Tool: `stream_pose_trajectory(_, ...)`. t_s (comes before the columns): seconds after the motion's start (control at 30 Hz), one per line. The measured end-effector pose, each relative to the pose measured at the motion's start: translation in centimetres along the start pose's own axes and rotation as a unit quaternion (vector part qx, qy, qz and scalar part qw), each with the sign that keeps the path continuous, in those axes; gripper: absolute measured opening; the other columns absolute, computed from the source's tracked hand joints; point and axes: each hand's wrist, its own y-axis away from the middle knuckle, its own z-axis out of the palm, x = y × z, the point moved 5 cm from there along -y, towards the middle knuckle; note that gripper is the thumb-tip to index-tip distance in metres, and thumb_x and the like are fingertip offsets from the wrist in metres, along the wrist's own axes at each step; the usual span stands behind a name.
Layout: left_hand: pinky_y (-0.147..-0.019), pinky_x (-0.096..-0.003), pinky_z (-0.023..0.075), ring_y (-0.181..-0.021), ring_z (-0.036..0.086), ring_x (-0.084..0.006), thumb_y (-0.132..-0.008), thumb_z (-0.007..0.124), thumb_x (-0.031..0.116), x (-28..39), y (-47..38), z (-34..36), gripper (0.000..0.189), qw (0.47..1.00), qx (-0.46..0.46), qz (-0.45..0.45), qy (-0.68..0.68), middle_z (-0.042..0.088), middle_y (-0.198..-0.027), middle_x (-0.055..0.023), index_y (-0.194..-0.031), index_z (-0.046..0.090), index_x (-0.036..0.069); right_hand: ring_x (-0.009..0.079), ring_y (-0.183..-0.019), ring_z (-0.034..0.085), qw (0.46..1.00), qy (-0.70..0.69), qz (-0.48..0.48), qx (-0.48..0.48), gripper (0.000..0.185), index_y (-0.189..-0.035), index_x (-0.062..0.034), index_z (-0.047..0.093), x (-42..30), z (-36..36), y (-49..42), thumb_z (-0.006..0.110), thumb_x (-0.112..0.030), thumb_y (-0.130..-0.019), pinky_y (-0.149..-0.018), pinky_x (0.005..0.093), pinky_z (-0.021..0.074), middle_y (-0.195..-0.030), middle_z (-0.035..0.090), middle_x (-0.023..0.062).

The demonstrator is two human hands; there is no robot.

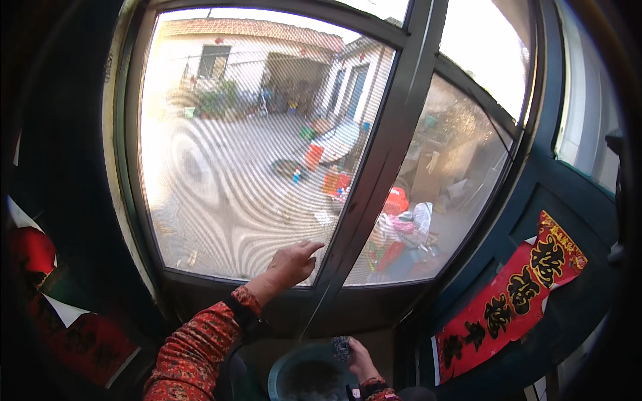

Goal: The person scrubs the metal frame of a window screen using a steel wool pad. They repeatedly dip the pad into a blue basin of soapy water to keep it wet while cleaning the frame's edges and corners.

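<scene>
My left hand [293, 264] is raised before the screened door [346, 220], its fingers stretched towards the dark metal frame; whether it touches is not clear. Nothing shows between its fingers. Lower down, my right hand [362, 359] holds a dark, speckled scrubbing pad [341, 349] at the right rim of a blue-green basin [273, 378]. Dark water stands in the basin, below the door. Both arms wear red patterned sleeves.
Dark green door panels stand on both sides. A red paper banner [511, 306] with black characters hangs at right, another red paper [80, 341] at lower left. Through the mesh are a yard, plastic bags [406, 220] and a round container [288, 168].
</scene>
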Motion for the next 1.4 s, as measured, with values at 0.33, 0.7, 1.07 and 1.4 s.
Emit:
stream_pose_trajectory(0.33,-0.085,-0.0424,0.0522,-0.095,0.065,-0.0324,-0.087,0.053,0.021,-6.0,4.8,3.1,0.027,0.976,-0.138,-0.152,-0.075,0.069,-0.1,-0.0138,-0.107,0.068,0.012,0.0264,-0.101,0.065,0.989,0.122,-0.082,0.01,0.056,-0.121,0.0048,0.057,-1.8,-0.1,0.2,0.053,0.014,-0.066,-0.091,0.0367,0.0525,-0.112,0.065,0.0147)
stream_pose_trajectory(0.7,-0.1,-0.0388,0.0432,-0.114,0.053,-0.0349,-0.078,0.06,0.011,-7.4,7.7,11.5,0.05,0.991,-0.036,-0.079,0.105,0.056,-0.121,-0.0194,-0.127,0.055,0.005,0.0232,-0.1,0.064,0.981,0.183,-0.059,0.034,0.056,-0.124,0.0028,0.055,0.4,-3.4,0.7,0.058,0.012,-0.069,-0.088,0.0341,0.0528,-0.113,0.064,0.013)
stream_pose_trajectory(1.07,-0.087,-0.0418,0.0491,-0.104,0.057,-0.0363,-0.074,0.059,0.012,-7.9,7.2,14.7,0.057,0.964,0.019,-0.187,0.189,0.053,-0.115,-0.016,-0.13,0.05,0.009,0.016,-0.105,0.061,0.726,0.532,-0.424,-0.098,0.048,-0.12,-0.0013,0.062,-18.0,14.8,3.2,0.066,0.0,-0.073,-0.095,0.0305,0.0467,-0.113,0.065,0.009)
stream_pose_trajectory(1.4,-0.085,-0.0413,0.0502,-0.102,0.059,-0.0349,-0.075,0.06,0.015,-7.3,7.3,14.9,0.055,0.952,0.045,-0.223,0.203,0.054,-0.114,-0.0147,-0.13,0.053,0.01,0.0249,-0.091,0.066,0.381,0.423,-0.821,0.051,0.037,-0.115,-0.0069,0.063,-48.5,45.8,12.2,0.067,-0.003,-0.078,-0.082,0.0339,0.0524,-0.102,0.067,0.0111)
